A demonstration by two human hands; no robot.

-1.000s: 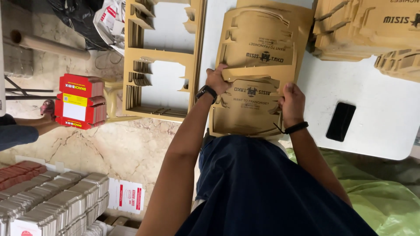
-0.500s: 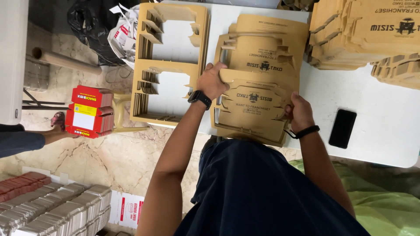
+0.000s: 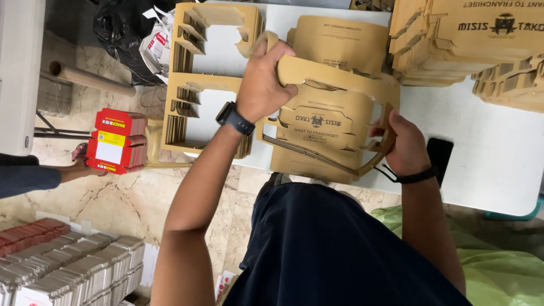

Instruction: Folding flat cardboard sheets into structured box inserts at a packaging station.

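My left hand (image 3: pixel 265 78) grips the upper left edge of a brown die-cut cardboard sheet (image 3: pixel 323 122), which lifts off a stack of the same sheets on the white table (image 3: pixel 498 164). My right hand (image 3: pixel 405 144) holds the sheet's right side, where the outer cardboard frame peels away from the printed box blank in the middle. A dark watch sits on my left wrist and a black band on my right wrist.
A stack of leftover cardboard frames (image 3: pixel 198 85) lies at the table's left end. Piles of brown blanks (image 3: pixel 476 39) fill the upper right. A black phone (image 3: pixel 439 156) lies beside my right hand. Red boxes (image 3: pixel 116 139) and another person's sleeve (image 3: pixel 25 175) are at left.
The sheet has come up off the stack and its outer frame has split from the blank. My left hand has moved up to the top edge; the camera has drawn closer.
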